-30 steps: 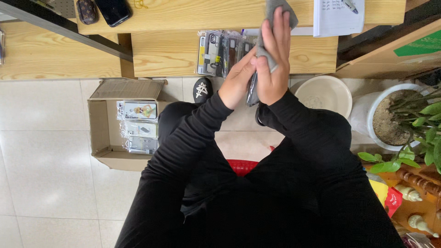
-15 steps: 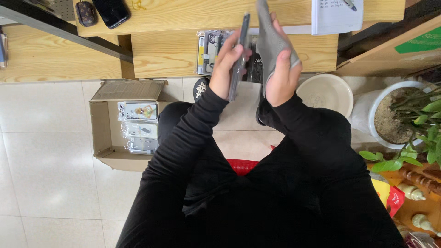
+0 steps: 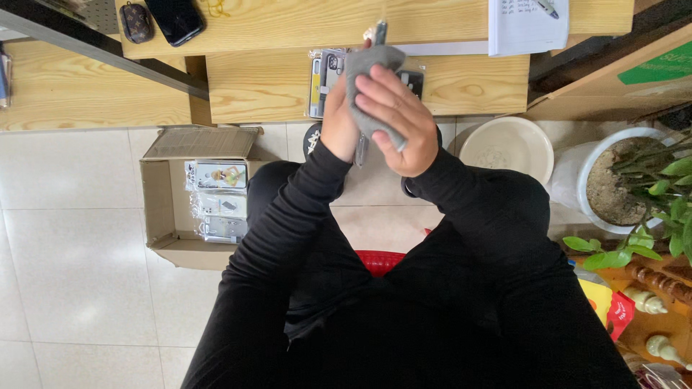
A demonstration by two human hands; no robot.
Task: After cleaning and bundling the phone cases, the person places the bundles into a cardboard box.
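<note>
My left hand grips a thin dark phone-like slab held upright, edge toward the camera; only its top tip and a bit of its lower edge show. My right hand presses a grey cloth flat against that slab, fingers spread over the cloth. Both arms wear black sleeves and meet above my knees, in front of a low wooden shelf. Packaged phone cases lie on that shelf right behind my hands.
An open cardboard box of packaged items stands on the tiled floor at left. A black phone and small brown pouch lie on the upper shelf. A white basin, a potted plant and a paper sheet are at right.
The slab and cloth were held apart half a second ago; now my right hand has brought the cloth back flat against the slab, and both hands sit slightly lower.
</note>
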